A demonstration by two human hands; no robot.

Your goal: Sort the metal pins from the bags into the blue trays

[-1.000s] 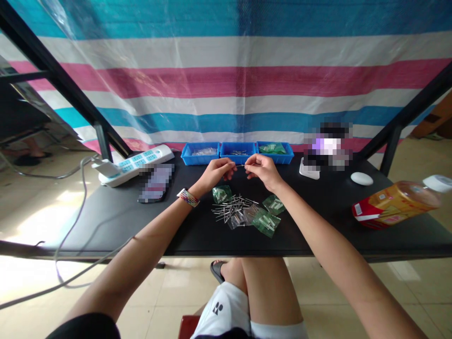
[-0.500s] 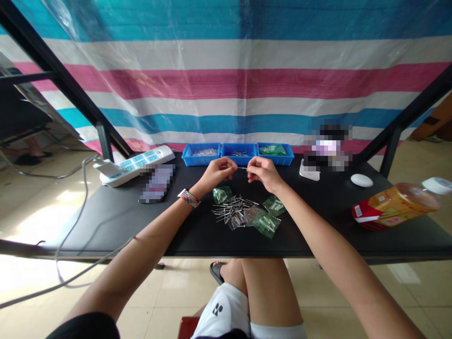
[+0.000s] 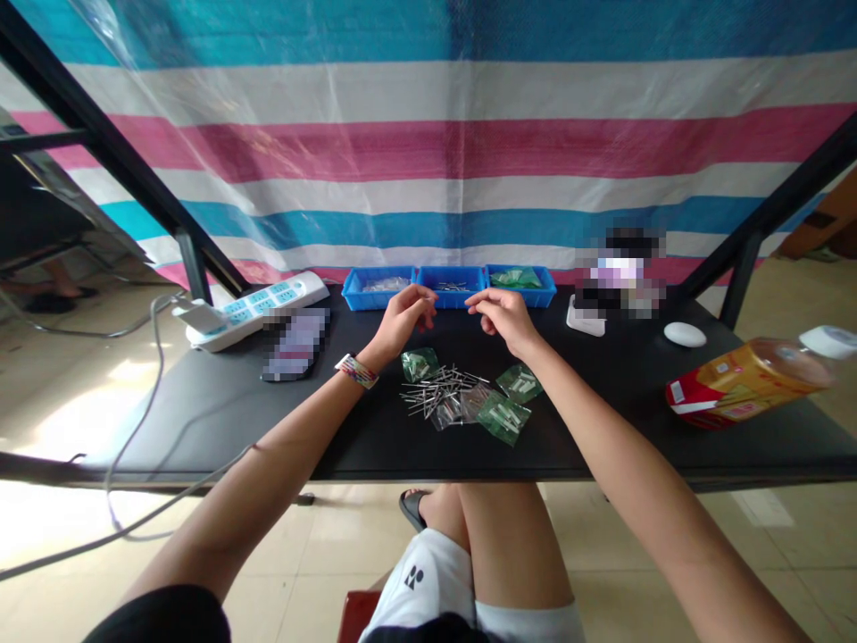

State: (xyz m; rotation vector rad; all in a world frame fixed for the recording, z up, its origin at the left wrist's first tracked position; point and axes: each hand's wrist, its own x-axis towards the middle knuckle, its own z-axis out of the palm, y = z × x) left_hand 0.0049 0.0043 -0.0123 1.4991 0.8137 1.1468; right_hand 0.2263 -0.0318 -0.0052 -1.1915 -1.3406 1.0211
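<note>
My left hand (image 3: 405,321) is over the table in front of the blue bins, its fingers loosely curled and a little apart. Facing it across a gap is my right hand (image 3: 507,318), fingers bent and slightly spread. No object shows in either hand. Beyond the gap, the middle blue bin (image 3: 451,305) holds several thin metal pins (image 3: 453,287). Below my hands lies a loose heap of thin metal rods (image 3: 443,386). Around it are a green packet (image 3: 420,364) near my left wrist, another green packet (image 3: 520,384) by my right forearm, and a larger green packet (image 3: 504,418).
The left blue bin (image 3: 378,302) contains clear packets; the right blue bin (image 3: 520,297) contains green ones. A power strip (image 3: 258,310) and a blurred phone (image 3: 296,345) lie left. Rightward are a white case (image 3: 586,318), a white oval object (image 3: 685,335) and a drink bottle (image 3: 746,382).
The thin metal rod held between both hands is no longer visible there. My hands have drawn slightly apart and their fingers have loosened.
</note>
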